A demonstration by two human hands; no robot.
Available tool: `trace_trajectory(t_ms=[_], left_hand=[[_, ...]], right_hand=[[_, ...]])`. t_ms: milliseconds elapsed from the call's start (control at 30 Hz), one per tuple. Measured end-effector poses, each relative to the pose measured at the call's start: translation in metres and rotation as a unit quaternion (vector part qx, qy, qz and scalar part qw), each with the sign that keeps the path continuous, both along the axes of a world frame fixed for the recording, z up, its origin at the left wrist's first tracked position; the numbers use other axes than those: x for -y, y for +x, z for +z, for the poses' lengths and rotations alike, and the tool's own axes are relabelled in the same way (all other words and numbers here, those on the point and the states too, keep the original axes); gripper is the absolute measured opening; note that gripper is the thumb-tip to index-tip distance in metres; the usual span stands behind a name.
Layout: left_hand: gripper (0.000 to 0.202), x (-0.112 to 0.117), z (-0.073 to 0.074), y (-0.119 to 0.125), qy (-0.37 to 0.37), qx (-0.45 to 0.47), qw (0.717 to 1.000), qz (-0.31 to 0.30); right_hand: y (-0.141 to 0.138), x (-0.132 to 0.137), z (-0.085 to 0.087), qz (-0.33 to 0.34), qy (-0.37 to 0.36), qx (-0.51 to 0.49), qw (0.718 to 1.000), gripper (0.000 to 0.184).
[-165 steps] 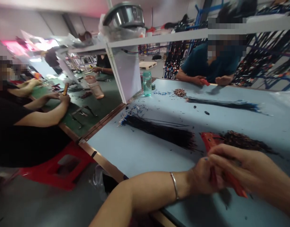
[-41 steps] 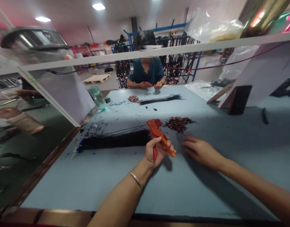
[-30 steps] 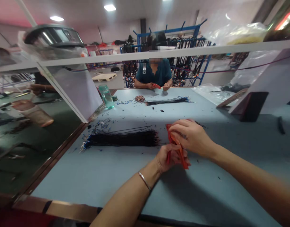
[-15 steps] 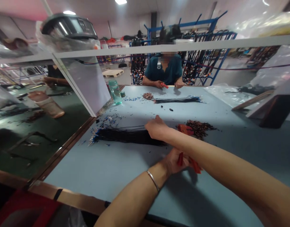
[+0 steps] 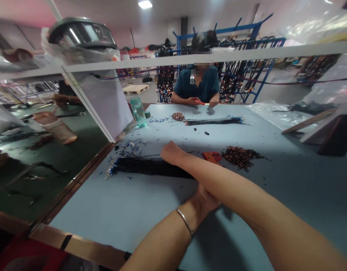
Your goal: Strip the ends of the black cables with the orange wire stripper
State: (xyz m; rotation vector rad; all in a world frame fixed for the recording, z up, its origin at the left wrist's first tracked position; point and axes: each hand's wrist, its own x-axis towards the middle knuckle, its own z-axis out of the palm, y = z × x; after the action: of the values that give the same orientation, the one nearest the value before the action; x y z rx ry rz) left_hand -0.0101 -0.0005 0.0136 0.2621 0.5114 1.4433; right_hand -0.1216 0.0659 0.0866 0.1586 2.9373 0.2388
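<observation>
My right hand (image 5: 171,152) lies closed over the bundle of thin black wires (image 5: 150,166), reaching across my left arm. Its fingertips are turned away, so what they hold is hidden. The wires have blue and silver ends at the left. Below the right forearm, my left hand (image 5: 208,197) is closed on a red crimping tool (image 5: 211,156). The tool's head shows beyond the forearm, while its handles are covered. Right of that head is a pile of small copper-coloured terminals (image 5: 241,156).
Blue and dark scraps (image 5: 130,145) litter the left side of the table. Further back are a green bottle (image 5: 138,113), another wire bundle (image 5: 215,121) and a smaller terminal pile (image 5: 178,116). A co-worker (image 5: 196,86) sits opposite, holding a red tool. A shelf (image 5: 150,62) crosses above.
My right hand has moved left along the wire bundle. The red tool has shifted slightly left, and its handles, visible before in my left hand, are now behind the right forearm.
</observation>
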Motion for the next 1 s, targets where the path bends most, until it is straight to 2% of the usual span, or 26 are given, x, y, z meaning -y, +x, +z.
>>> trace_trajectory(t_ms=[67,233,400,500,667,800,933,1000], left_hand=[[0.035,0.0,0.002,0.0,-0.03,0.04,0.998,0.031],[0.033,-0.001,0.01,0.001,-0.049,0.064,0.996,0.035],[0.035,-0.002,0.017,0.001,-0.047,0.057,0.997,0.025],[0.036,-0.003,0.019,0.003,-0.038,0.032,0.999,0.004],[0.035,-0.005,0.017,0.005,0.002,-0.01,0.999,-0.035],[0.03,-0.006,0.012,0.003,0.031,-0.043,0.995,-0.079],[0.024,-0.006,0.012,0.0,0.04,-0.045,0.993,-0.098],[0.022,-0.005,0.014,-0.001,0.037,-0.035,0.995,-0.09]], right_hand=[[-0.002,0.003,0.001,0.007,0.015,0.019,1.0,0.032],[-0.002,-0.003,0.005,0.027,0.035,0.02,0.999,0.03],[0.008,-0.012,0.017,0.018,0.051,-0.057,0.997,0.019],[0.018,-0.009,0.03,0.011,0.052,-0.101,0.993,0.026],[0.042,-0.001,0.051,0.006,0.039,-0.097,0.995,0.024],[0.067,0.0,0.067,-0.04,0.027,-0.152,0.987,0.028],[0.097,0.0,0.077,-0.061,-0.033,-0.169,0.983,0.015],[0.118,-0.004,0.081,-0.096,-0.068,-0.201,0.972,0.014]])
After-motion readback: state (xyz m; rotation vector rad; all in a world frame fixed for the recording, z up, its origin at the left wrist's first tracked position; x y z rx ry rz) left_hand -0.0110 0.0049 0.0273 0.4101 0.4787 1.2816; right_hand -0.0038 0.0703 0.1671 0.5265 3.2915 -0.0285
